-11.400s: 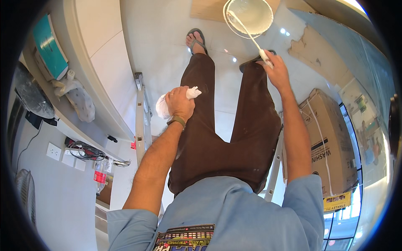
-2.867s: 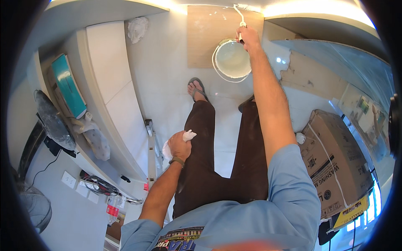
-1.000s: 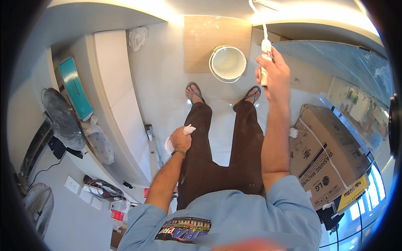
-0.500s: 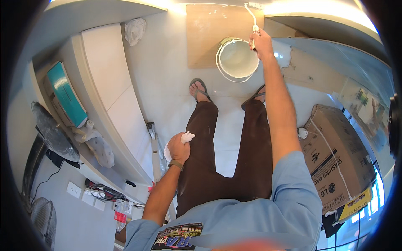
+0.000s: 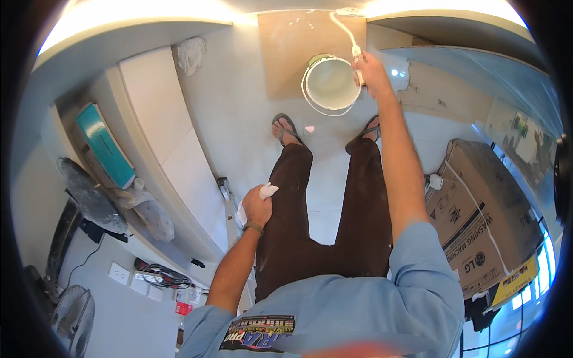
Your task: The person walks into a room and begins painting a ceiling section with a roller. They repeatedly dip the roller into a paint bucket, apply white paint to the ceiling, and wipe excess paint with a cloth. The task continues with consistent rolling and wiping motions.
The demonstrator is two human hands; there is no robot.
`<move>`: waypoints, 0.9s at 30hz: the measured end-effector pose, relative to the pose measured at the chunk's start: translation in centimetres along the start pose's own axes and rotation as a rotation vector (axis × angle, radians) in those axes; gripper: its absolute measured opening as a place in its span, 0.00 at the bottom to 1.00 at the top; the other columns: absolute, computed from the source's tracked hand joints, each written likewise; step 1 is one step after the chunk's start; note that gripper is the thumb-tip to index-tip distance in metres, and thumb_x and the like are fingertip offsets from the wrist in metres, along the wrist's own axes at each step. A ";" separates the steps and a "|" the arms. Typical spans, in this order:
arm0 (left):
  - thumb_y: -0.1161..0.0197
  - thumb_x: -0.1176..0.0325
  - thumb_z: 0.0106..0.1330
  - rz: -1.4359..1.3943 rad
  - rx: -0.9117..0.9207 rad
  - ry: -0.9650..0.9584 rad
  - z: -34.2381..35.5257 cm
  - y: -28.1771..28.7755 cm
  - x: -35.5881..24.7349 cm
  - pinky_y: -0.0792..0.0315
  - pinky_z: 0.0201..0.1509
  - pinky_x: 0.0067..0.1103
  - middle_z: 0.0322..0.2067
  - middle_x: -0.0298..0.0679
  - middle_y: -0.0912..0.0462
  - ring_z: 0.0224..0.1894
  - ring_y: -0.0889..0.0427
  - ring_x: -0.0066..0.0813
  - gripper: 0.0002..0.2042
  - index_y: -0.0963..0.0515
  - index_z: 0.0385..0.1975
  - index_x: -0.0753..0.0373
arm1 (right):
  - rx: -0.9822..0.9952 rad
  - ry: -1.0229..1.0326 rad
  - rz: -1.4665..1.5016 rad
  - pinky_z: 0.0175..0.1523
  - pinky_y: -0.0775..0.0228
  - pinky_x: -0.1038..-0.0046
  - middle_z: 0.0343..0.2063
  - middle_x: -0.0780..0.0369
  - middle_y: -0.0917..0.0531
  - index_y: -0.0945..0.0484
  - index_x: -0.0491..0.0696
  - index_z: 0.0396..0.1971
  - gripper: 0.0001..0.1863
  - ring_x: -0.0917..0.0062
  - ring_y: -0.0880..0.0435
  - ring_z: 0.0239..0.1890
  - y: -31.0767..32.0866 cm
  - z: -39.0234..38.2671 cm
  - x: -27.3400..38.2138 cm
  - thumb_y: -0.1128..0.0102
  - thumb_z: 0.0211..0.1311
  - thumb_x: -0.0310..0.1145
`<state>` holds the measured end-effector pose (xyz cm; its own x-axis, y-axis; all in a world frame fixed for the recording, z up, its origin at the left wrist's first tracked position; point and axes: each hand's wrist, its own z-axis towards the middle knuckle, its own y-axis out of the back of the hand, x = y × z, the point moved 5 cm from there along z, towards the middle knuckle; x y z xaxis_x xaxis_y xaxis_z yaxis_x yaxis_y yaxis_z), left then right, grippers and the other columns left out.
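My right hand is closed round the handle of a paint roller with a bent white-coated frame. Its small roller head reaches the lit edge beyond the wooden board; whether it touches is unclear. Below the roller frame stands a white bucket of pale paint, its wire handle lying down, partly over the board. My left hand rests by my left thigh with fingers wrapped round a crumpled white cloth. Both feet, in dark sandals, are on the pale tiled floor on the near side of the bucket.
Shelves on the left hold a teal box and wrapped items; below are sockets, cables and a fan. A metal ladder is beside my left leg. A large cardboard box and plastic sheeting fill the right.
Earlier the roller was in the bucket; since then my right hand has lifted it forward to the lit edge, latest moving slightly left. My left hand still holds the cloth.
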<state>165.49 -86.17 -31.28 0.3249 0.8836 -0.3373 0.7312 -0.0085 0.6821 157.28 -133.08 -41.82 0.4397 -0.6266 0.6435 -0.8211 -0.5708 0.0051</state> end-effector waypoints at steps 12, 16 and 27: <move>0.38 0.70 0.60 -0.877 0.372 -0.170 1.2 -0.4 -25.1 0.28 0.53 0.30 0.41 0.45 0.19 0.47 0.20 0.43 0.17 0.24 0.49 0.64 | -0.189 -0.025 0.450 0.41 0.31 0.80 0.38 0.66 0.25 0.30 0.42 0.53 0.20 0.85 0.27 0.36 1.0 -29.8 -7.3 0.45 0.59 0.23; 0.39 0.62 0.64 -0.687 0.287 -0.358 1.3 -2.2 -32.2 0.30 0.56 0.32 0.46 0.51 0.20 0.50 0.22 0.47 0.17 0.23 0.49 0.65 | -0.280 0.036 0.745 0.47 0.28 0.75 0.42 0.63 0.25 0.33 0.42 0.51 0.17 0.80 0.24 0.42 1.3 -28.4 -8.7 0.50 0.61 0.21; 0.48 0.63 0.67 -0.553 0.475 -0.265 30.4 -11.2 -36.3 0.29 0.49 0.23 0.42 0.38 0.20 0.44 0.23 0.27 0.21 0.28 0.58 0.64 | -0.718 0.136 0.855 0.53 0.26 0.66 0.48 0.56 0.25 0.34 0.42 0.57 0.25 0.68 0.21 0.50 9.6 -21.2 -15.6 0.49 0.57 0.23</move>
<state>163.76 -132.38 -46.36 -0.0728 0.6768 -0.7326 0.9882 0.1482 0.0387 134.83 -117.48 -35.60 -0.3755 -0.5777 0.7248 -0.8725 0.4842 -0.0661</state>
